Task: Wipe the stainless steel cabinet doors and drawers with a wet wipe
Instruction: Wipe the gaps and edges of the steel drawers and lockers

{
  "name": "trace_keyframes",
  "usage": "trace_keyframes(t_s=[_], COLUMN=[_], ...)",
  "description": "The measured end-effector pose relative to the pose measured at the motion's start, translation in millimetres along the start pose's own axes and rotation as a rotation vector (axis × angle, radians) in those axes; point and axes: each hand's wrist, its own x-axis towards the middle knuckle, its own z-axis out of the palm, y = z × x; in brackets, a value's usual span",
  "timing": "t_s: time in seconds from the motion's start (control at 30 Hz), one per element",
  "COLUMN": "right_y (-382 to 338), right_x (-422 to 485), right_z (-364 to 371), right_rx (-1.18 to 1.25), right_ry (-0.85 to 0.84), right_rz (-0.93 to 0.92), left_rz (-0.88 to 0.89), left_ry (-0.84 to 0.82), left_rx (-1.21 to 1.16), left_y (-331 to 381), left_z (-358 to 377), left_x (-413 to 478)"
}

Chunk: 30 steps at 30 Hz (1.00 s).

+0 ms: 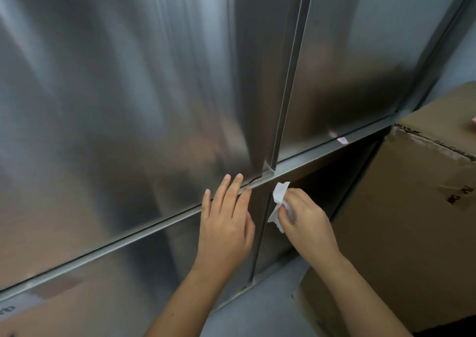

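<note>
Stainless steel cabinet door, lower edge: my left hand lies flat against it, fingers straight, holding nothing. My right hand pinches the white wet wipe beside the vertical door seam, near a cardboard box

Left hand flat, fingers straight; right hand apparently curled, pinching.
</note>
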Motion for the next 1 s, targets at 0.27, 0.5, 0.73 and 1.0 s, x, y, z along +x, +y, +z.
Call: trace_keyframes(t_s=[0.27, 0.5, 0.73, 1.0], right_y=[65, 104, 128, 154], right_x=[33, 43, 38, 38], right_z=[-4, 24, 90, 142], right_rx=[0.114, 0.172, 0.111, 0.06], right_ry=[-0.044, -0.049, 0.125, 0.451], right_rz=[-0.336, -0.389, -0.546, -0.683], left_rz=[-0.272, -0.297, -0.158, 0.023], left_ry=[-0.008, 0.057, 0.129, 0.294], left_rx=[0.19, 0.243, 0.292, 0.424], left_y=[58, 65, 24, -11], left_z=[41, 78, 138, 203], left_x=[-4, -14, -38, -54])
